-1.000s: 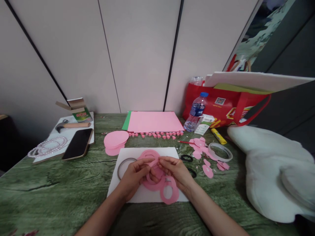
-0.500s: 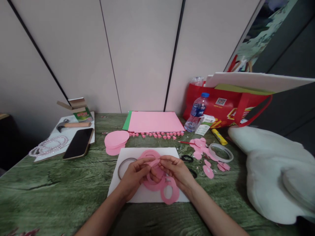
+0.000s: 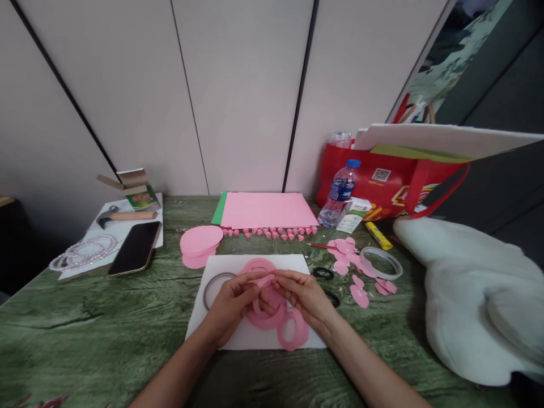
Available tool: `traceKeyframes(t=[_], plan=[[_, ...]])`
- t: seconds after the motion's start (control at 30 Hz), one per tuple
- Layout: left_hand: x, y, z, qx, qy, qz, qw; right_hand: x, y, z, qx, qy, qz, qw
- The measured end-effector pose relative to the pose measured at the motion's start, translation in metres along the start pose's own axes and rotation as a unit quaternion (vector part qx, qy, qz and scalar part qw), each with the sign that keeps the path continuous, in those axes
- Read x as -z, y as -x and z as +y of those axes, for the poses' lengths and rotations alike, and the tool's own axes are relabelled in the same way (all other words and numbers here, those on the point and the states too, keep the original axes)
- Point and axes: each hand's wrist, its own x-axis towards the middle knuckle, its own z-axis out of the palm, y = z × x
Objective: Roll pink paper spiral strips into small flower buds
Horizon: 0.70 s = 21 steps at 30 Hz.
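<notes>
Over a white sheet [image 3: 204,331], both hands are closed on a pink paper spiral strip [image 3: 266,322]. My left hand [image 3: 233,306] pinches it from the left, with fingers curled through its loops. My right hand [image 3: 304,292] grips the upper right part between thumb and fingertips. The strip's loose end hangs in a loop [image 3: 293,340] below my right hand. A thin brown ring [image 3: 208,292] lies on the sheet beside my left hand. Black-handled scissors [image 3: 323,274] lie partly hidden beside my right hand.
Pink paper circles [image 3: 199,241], a stack of pink sheets [image 3: 270,209] and a row of small pink rolls [image 3: 276,233] lie behind. Paper scraps, a tape roll [image 3: 399,269] and a glue stick [image 3: 378,235] are right. A phone [image 3: 136,249] and hammer [image 3: 131,216] lie left.
The hanging loop of the strip has shifted up slightly. Both hands stay almost in the same place, still holding the strip.
</notes>
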Motion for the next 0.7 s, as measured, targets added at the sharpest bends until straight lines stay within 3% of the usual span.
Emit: traceKeyframes(t=[0.3,0.7], plan=[[0.0008,0.0004,0.0000,0.002,0.010,0.001,1.000,0.0020,0.0003,-0.0012,0.000,-0.016,-0.015,1.000],[0.0026,0.0001,0.0027,0.015,0.038,0.010,0.999,0.0038,-0.0027,-0.0001,0.001,-0.041,0.013,0.999]])
